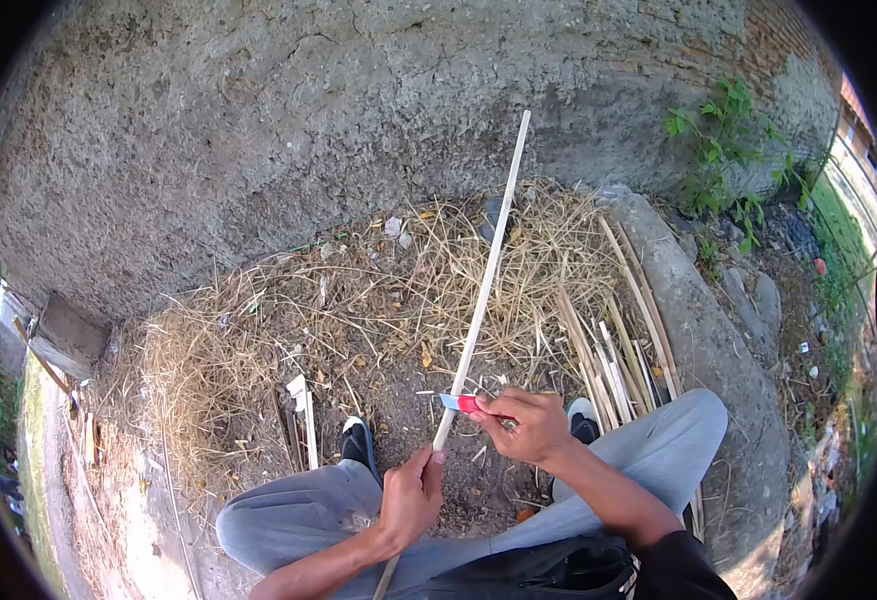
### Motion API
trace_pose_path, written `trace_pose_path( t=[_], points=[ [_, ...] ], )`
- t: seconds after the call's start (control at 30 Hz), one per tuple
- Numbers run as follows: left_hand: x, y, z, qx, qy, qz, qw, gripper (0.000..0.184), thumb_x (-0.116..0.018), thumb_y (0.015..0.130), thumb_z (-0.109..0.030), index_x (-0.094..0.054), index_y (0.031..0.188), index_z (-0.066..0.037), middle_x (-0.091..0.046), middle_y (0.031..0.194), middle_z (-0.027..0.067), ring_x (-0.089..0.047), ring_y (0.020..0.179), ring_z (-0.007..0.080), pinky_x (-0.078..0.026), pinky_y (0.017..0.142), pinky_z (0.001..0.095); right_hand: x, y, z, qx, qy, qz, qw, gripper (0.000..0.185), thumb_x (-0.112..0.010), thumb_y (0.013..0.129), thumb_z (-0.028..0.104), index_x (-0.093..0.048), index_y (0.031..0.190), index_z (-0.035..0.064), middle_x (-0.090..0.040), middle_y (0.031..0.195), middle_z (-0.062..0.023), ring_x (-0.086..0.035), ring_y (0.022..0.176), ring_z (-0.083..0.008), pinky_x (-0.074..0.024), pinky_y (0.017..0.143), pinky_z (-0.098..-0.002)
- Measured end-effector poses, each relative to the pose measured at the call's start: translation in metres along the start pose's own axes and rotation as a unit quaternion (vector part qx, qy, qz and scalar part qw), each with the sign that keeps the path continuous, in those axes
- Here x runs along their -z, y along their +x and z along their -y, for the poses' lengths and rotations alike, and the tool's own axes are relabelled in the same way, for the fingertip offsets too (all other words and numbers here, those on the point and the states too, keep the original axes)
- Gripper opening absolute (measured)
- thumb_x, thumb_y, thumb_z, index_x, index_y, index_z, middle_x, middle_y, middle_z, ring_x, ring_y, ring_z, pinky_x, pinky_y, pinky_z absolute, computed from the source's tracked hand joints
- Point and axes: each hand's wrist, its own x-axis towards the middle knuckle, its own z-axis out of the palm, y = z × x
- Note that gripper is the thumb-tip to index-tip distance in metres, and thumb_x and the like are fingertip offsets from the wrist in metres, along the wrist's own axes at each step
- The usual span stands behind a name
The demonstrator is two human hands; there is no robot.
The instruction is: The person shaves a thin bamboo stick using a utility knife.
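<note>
A long, pale wooden strip (pixel 492 262) slants up and away from me, its far end in front of the wall. My left hand (pixel 412 503) is closed around its lower part, and the near end runs down between my legs. In my right hand (pixel 527 428) is a small red-handled knife (pixel 467 403), gripped between thumb and fingers. Its short silvery blade lies across the strip, a little above my left hand. The fingers of both hands are wrapped round what they hold.
Several bamboo strips (pixel 607 372) lie by my right knee. Dry straw (pixel 359 285) covers the ground up to a rough wall (pixel 289 130). A curved concrete edge (pixel 704 310) runs along the right, with a green plant (pixel 724 140) behind it. A pale offcut (pixel 300 388) lies near my left shoe.
</note>
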Motion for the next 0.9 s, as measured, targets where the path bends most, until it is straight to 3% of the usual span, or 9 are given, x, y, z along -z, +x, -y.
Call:
trace_pose_path(
  t=[0.3, 0.5, 0.57, 0.6, 0.63, 0.67, 0.77, 0.8, 0.9],
  points=[
    [0.001, -0.005, -0.008, -0.005, 0.021, -0.002, 1.000, 0.018, -0.055, 0.102, -0.014, -0.062, 0.099, 0.002, -0.052, 0.056, 0.0198, -0.051, 0.042, 0.0295, -0.038, 0.044, 0.0404, 0.001, 0.002, -0.009, 0.000, -0.019, 0.011, 1.000, 0.014, -0.080, 0.082, 0.027, -0.074, 0.083, 0.0146, -0.067, 0.069, 0.0011, -0.064, 0.051, -0.0179, -0.0480, 0.041, -0.0316],
    [-0.001, -0.012, -0.014, 0.021, 0.017, 0.020, 0.999, 0.019, -0.054, 0.102, -0.015, -0.062, 0.098, 0.001, -0.054, 0.058, 0.0181, -0.055, 0.045, 0.0300, -0.041, 0.047, 0.0398, 0.003, 0.007, -0.028, -0.049, -0.027, -0.019, 0.998, 0.016, -0.079, 0.084, 0.028, -0.075, 0.085, 0.0126, -0.071, 0.072, -0.0034, -0.065, 0.051, -0.0203, -0.0482, 0.043, -0.0321],
    [0.001, -0.017, -0.016, 0.059, 0.029, 0.054, 0.996, 0.019, -0.055, 0.102, -0.016, -0.062, 0.098, 0.001, -0.054, 0.058, 0.0173, -0.055, 0.047, 0.0283, -0.042, 0.048, 0.0395, 0.002, 0.010, -0.044, -0.082, -0.024, -0.042, 0.995, 0.019, -0.078, 0.085, 0.029, -0.074, 0.086, 0.0103, -0.072, 0.073, -0.0049, -0.066, 0.053, -0.0209, -0.0487, 0.047, -0.0320],
    [-0.001, -0.029, -0.013, 0.058, 0.030, 0.055, 0.996, 0.019, -0.055, 0.102, -0.016, -0.062, 0.098, 0.001, -0.054, 0.058, 0.0173, -0.055, 0.047, 0.0283, -0.042, 0.048, 0.0395, 0.013, 0.018, -0.062, -0.169, -0.061, -0.052, 0.982, 0.020, -0.077, 0.086, 0.028, -0.074, 0.087, 0.0083, -0.072, 0.073, -0.0058, -0.066, 0.053, -0.0205, -0.0487, 0.049, -0.0318],
    [-0.005, -0.047, -0.007, 0.051, 0.039, 0.074, 0.995, 0.021, -0.055, 0.102, -0.019, -0.064, 0.101, 0.001, -0.058, 0.061, 0.0123, -0.054, 0.049, 0.0193, -0.043, 0.049, 0.0354, 0.030, 0.026, -0.086, -0.255, -0.098, -0.061, 0.960, 0.021, -0.076, 0.088, 0.028, -0.073, 0.088, 0.0064, -0.072, 0.073, -0.0066, -0.065, 0.053, -0.0200, -0.0486, 0.051, -0.0316],
    [-0.005, -0.053, -0.003, 0.042, 0.050, 0.093, 0.994, 0.024, -0.056, 0.102, -0.021, -0.067, 0.104, 0.000, -0.061, 0.064, 0.0074, -0.052, 0.052, 0.0104, -0.044, 0.051, 0.0312, 0.048, 0.027, -0.112, -0.237, -0.094, -0.085, 0.963, 0.020, -0.075, 0.089, 0.025, -0.072, 0.089, 0.0047, -0.072, 0.074, -0.0076, -0.063, 0.054, -0.0163, -0.0475, 0.052, -0.0304],
    [0.002, -0.038, -0.002, 0.066, 0.014, 0.108, 0.992, 0.022, -0.058, 0.101, -0.020, -0.064, 0.100, 0.001, -0.053, 0.056, 0.0148, -0.050, 0.046, 0.0190, -0.042, 0.049, 0.0375, 0.058, 0.024, -0.125, -0.232, -0.016, -0.161, 0.959, 0.018, -0.073, 0.092, 0.020, -0.071, 0.091, 0.0018, -0.072, 0.076, -0.0085, -0.058, 0.057, -0.0093, -0.0455, 0.054, -0.0275],
    [0.005, -0.033, 0.002, 0.106, 0.040, 0.124, 0.986, 0.025, -0.057, 0.102, -0.021, -0.068, 0.106, 0.000, -0.061, 0.066, 0.0064, -0.054, 0.057, 0.0087, -0.045, 0.054, 0.0293, 0.060, 0.023, -0.125, -0.238, 0.060, -0.200, 0.949, 0.016, -0.072, 0.093, 0.017, -0.070, 0.092, 0.0006, -0.071, 0.076, -0.0085, -0.055, 0.060, -0.0060, -0.0447, 0.055, -0.0259],
    [0.008, -0.019, 0.009, 0.092, 0.008, 0.071, 0.993, 0.026, -0.055, 0.102, -0.021, -0.068, 0.104, 0.002, -0.060, 0.065, 0.0050, -0.054, 0.059, 0.0079, -0.045, 0.054, 0.0289, 0.049, 0.025, -0.091, -0.281, 0.141, -0.177, 0.932, 0.015, -0.071, 0.093, 0.014, -0.069, 0.093, -0.0007, -0.069, 0.077, -0.0063, -0.053, 0.065, -0.0026, -0.0429, 0.057, -0.0235]
  ],
)
